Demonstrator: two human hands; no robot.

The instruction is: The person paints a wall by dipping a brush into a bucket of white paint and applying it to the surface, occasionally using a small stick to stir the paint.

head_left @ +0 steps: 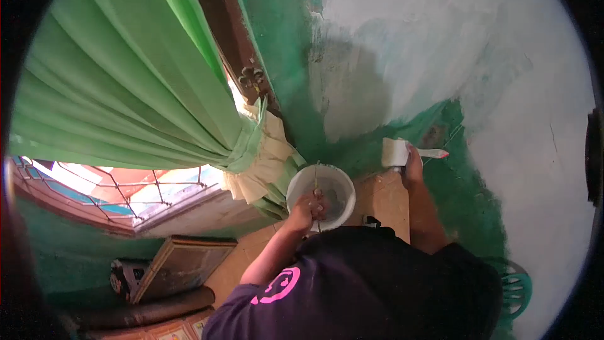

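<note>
Nearest the camera we note our dark shirt (377, 283) with a pink emblem on the sleeve, filling the lower frame.

Left hand (309, 209): grip closed over the near rim of the white paint bucket (321, 195), close by its thin wire handle. We judge this hold keeps the bucket steady and close to the work. The bucket sits just right of the knotted green curtain (138, 82), and its inside looks nearly empty, with grey-white residue.

Right hand (413, 167): grip closed around the handle of a wide paintbrush (396, 152). The white bristle end points left, and the red-tipped handle end juts out to the right of the fist. The brush lies against the wall (440, 56) at the border of green and pale paint, apparently where coverage stops.

Farther off: the pale coat spreads across the wall's far right. At left, a window with wire mesh (119, 189). Lower left, a framed panel (182, 258) leans near a dark box.
</note>
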